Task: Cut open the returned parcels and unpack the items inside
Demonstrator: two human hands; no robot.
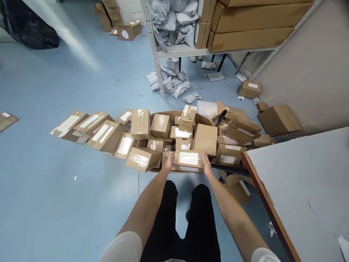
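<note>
While both arms reach down, the left hand [168, 162] and right hand [207, 165] clasp a small labelled box [188, 161] between them — one palm on each end. Just beyond it sprawls the heap of cardboard parcels [152, 133] on the blue floor [54, 182].

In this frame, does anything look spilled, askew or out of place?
Yes. Brown cardboard parcels lie tumbled at odd angles in a heap on the blue floor. Grey plastic mailer bags have spilled beneath the white metal shelf. Both hands, left and right, grip one white-labelled box.
</note>
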